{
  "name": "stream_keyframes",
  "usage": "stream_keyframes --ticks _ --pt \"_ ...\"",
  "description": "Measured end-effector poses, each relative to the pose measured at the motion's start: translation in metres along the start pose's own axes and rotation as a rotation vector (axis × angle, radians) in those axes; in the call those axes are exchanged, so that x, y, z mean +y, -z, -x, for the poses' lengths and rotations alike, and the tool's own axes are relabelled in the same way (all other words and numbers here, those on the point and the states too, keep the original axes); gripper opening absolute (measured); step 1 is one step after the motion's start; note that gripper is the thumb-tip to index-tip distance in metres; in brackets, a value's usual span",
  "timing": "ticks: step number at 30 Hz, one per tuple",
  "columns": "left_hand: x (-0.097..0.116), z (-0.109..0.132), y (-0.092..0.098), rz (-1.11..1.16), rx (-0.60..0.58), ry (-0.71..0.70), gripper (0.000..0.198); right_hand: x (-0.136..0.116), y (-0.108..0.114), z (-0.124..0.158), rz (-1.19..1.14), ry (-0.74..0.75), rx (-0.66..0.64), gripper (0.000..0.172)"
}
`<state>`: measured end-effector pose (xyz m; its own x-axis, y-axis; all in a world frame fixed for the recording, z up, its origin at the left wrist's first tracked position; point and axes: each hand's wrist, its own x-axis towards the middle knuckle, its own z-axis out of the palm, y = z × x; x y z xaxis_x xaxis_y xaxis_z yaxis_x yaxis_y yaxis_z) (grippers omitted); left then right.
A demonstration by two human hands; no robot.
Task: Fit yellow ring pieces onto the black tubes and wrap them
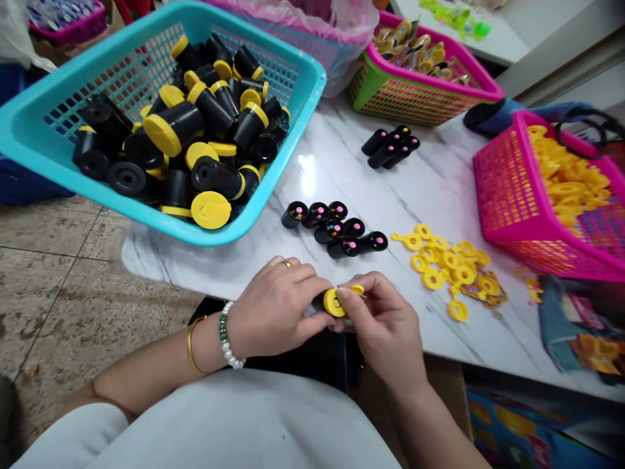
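Note:
My left hand (282,305), wearing a ring, is closed around a small black tube (318,301) near the table's front edge. On the tube's end sits a yellow ring cap (334,303). My right hand (385,319) pinches this cap, its thumb pressing on the face and a small yellow tab showing between the fingers. Just beyond the hands stand several open black tubes (336,229) with pink and coloured bits inside. To their right lies a loose pile of yellow ring caps (452,264), some with small attached lids.
A turquoise basket (273,202) at the left holds many black tubes with yellow caps. More black tubes (390,146) stand farther back. A pink basket (505,182) of yellow parts is at the right; a pink-green basket (390,91) stands behind on the marble-patterned table (434,195).

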<state>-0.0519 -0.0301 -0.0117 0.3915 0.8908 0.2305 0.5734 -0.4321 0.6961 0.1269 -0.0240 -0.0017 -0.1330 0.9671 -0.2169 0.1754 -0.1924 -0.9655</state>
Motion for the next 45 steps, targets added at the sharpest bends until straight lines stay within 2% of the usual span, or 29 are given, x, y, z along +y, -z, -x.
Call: stream_keyframes --ticks 2,3,6,10,12,17,19,21,25,34,38,41,45 --pt "0.001 0.001 0.002 0.040 0.014 0.008 0.045 -0.001 -0.001 0.002 0.031 0.012 -0.004 0.026" --pt "0.002 0.001 0.002 0.052 0.013 0.008 0.046 -0.001 -0.001 0.004 0.044 0.005 -0.019 0.026" --pt "0.004 0.002 0.001 0.037 -0.023 0.024 0.031 -0.003 -0.001 0.007 0.098 -0.041 -0.070 0.027" --pt "0.010 -0.002 0.008 0.068 -0.063 0.085 0.029 -0.004 -0.001 0.008 0.110 -0.057 -0.089 0.029" --pt "0.014 -0.008 0.017 0.181 -0.153 0.157 0.030 -0.003 -0.001 0.007 0.076 -0.055 -0.116 0.029" --pt "0.015 -0.025 0.031 0.601 -0.548 0.433 0.042 -0.003 0.004 0.004 -0.011 -0.118 -0.193 0.031" --pt "0.013 -0.029 0.031 0.763 -0.643 0.520 0.045 -0.004 0.005 0.003 -0.057 -0.162 -0.219 0.031" --pt "0.012 -0.030 0.029 0.873 -0.686 0.585 0.045 -0.006 0.007 0.002 -0.117 -0.209 -0.273 0.031" --pt "0.015 -0.030 0.025 0.916 -0.622 0.642 0.039 -0.009 0.009 0.002 -0.207 -0.249 -0.335 0.034" --pt "0.019 -0.019 0.013 1.030 -0.416 0.751 0.040 0.002 0.001 0.010 -0.197 -0.094 -0.196 0.035" --pt "0.018 -0.012 0.014 0.963 -0.369 0.573 0.037 0.004 0.007 0.009 -0.235 -0.106 -0.131 0.038" --pt "0.019 -0.009 0.013 0.731 -0.336 0.435 0.043 0.001 0.018 0.003 -0.280 -0.149 -0.104 0.040" --pt "0.020 -0.012 0.011 0.372 -0.250 0.216 0.022 -0.007 0.033 -0.011 -0.224 -0.221 -0.185 0.042"
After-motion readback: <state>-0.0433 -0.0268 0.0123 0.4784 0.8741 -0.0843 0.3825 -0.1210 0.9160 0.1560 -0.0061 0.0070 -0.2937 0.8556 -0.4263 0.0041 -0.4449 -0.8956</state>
